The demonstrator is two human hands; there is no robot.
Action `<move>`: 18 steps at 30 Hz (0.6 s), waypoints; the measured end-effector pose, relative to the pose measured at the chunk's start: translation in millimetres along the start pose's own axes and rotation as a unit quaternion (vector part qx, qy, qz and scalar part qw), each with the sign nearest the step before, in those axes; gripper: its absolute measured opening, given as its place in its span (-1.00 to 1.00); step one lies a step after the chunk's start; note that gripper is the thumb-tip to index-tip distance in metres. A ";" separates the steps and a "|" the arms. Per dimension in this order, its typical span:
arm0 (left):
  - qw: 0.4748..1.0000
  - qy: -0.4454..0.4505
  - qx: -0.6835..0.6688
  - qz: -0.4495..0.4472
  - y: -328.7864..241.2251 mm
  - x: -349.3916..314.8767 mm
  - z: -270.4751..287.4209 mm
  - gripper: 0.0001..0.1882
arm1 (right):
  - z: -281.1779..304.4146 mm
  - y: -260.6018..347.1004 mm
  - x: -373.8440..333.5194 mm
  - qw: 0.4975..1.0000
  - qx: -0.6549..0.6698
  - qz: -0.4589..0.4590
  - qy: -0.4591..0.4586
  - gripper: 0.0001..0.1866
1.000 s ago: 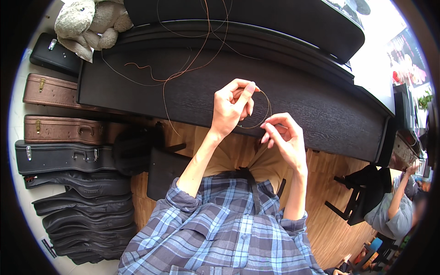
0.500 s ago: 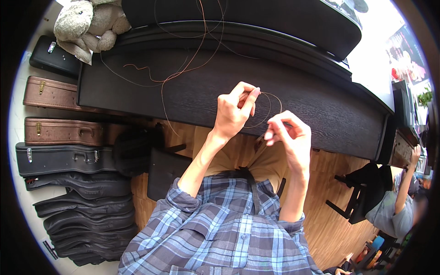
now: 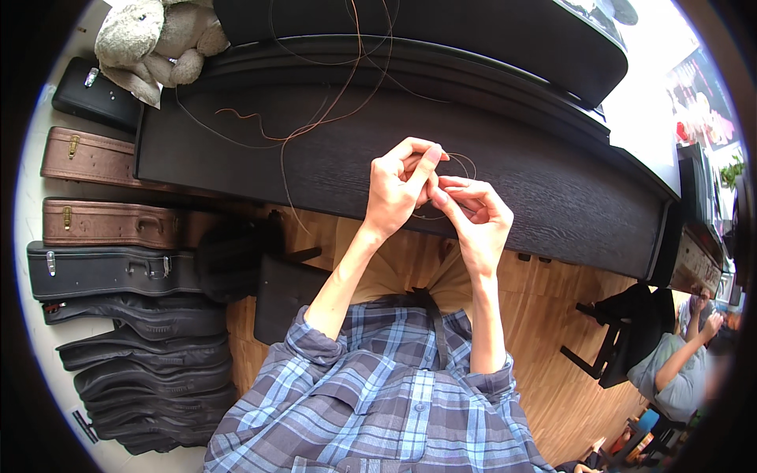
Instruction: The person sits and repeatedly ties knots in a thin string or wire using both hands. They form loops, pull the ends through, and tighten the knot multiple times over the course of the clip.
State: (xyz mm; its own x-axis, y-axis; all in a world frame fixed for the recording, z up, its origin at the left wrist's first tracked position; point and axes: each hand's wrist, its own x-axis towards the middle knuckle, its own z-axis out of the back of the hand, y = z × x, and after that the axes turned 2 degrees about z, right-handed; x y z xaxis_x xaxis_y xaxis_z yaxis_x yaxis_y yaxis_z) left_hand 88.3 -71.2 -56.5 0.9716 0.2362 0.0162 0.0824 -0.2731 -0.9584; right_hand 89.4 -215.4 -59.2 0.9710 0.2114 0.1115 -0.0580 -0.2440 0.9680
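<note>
My left hand (image 3: 397,189) and my right hand (image 3: 471,214) meet over the closed lid of a dark piano (image 3: 331,158). Both pinch a thin copper-coloured wire (image 3: 315,126), bent into a small loop between the fingertips. The fingers of the two hands touch. The rest of the wire trails up and to the left across the piano lid in loose curves, and a strand runs up toward the top of the picture.
A grey stuffed toy (image 3: 154,39) sits on the piano's left end. Several instrument cases (image 3: 110,225), brown and black, lie stacked on the floor at the left. A black stool (image 3: 288,288) stands by my knees. Another person (image 3: 678,363) sits at the lower right near a black stand (image 3: 615,339).
My right hand has moved left and up to meet my left hand. The wire loop between them has become smaller.
</note>
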 end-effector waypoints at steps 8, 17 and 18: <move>1.000 -0.012 -0.011 -0.016 0.7 -0.7 0.3 -0.77 | -9.3 -0.2 -0.4 0.995 -0.068 0.053 -0.040 -0.84; 0.999 -0.004 -0.038 -0.013 2.2 0.9 3.6 -0.76 | -12.0 -0.5 -3.4 0.998 -0.030 0.028 -0.056 -0.67; 0.999 0.004 -0.044 -0.009 2.4 1.3 3.8 -0.76 | -12.3 -0.1 -3.3 0.997 -0.025 0.030 -0.059 -0.63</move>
State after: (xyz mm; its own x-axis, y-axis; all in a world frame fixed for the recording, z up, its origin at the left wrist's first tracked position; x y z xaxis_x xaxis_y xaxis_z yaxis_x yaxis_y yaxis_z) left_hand 88.9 -68.0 -59.9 0.9714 0.2348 0.0362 0.1192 -0.3498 -0.9292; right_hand 83.3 -204.4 -56.9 0.9859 0.0839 0.1448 -0.1252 -0.2045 0.9708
